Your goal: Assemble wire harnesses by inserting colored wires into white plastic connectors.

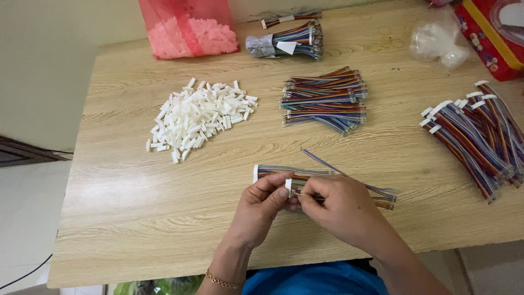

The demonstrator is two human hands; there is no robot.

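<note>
Head view
Left hand point(261, 202): fingers pinch a small white connector housing point(288, 187), held just above the near table edge.
Right hand point(333, 206): fingertips pressed together on a rainbow ribbon cable point(385, 195) at the housing; the cable trails right.
Finished cable point(284, 171): flat on the table point(131, 207), just beyond the hands.
Loose housings pile point(199, 117): left of centre.
Bare cable stack point(326, 99): centre.
Capped cable heap point(475, 134): far right.
Pink bag point(188, 30): far edge.
</note>
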